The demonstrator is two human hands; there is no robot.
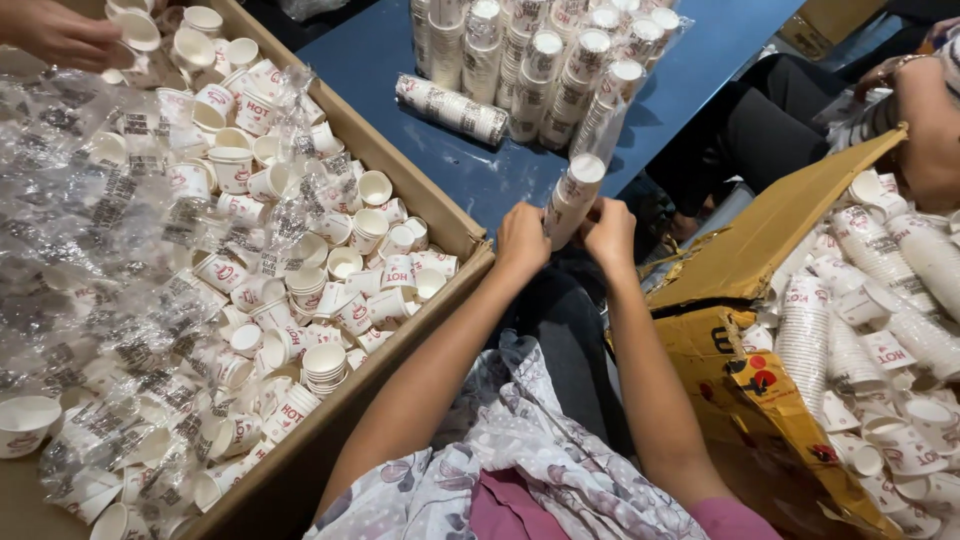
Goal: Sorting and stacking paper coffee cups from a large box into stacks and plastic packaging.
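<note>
Both hands [565, 235] grip cup stack [572, 200]; cardboard box [400, 165] holds loose cups [300, 290].

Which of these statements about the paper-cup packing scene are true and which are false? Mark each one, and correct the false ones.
1. Both hands hold one sleeve of stacked cups. True: the left hand and right hand grip the plastic-wrapped cup stack.
2. The box on the left is empty. False: the cardboard box is full of loose cups and plastic wrappers.
3. Wrapped cup stacks lie on a blue surface. True: the wrapped stacks rest on the blue table.
4. The cups are green. False: they are white with red print.
</note>
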